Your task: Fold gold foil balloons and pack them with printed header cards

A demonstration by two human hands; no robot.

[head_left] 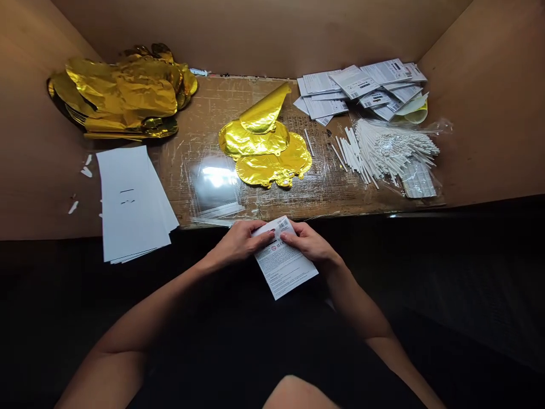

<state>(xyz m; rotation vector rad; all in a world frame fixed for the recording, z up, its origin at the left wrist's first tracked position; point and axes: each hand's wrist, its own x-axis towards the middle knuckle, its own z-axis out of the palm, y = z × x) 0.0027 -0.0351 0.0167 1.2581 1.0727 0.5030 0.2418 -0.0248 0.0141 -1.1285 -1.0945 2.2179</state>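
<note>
Just in front of the table edge, a white printed card with a barcode and small text is held tilted between both hands. My left hand grips its upper left side, thumb on the printed face. My right hand closes on the upper right side, its thumb also on the face. The fingers behind the card are hidden. Beyond the hands lie several gold foil balloons, flat and overlapping, one partly folded up. Clear plastic bags lie to the left of them.
Crumpled gold foil balloons are heaped at the back left. White card sheets overhang the front left edge. Printed cards are piled at the back right, above a plastic bag of white paper sticks. Cardboard walls enclose the table.
</note>
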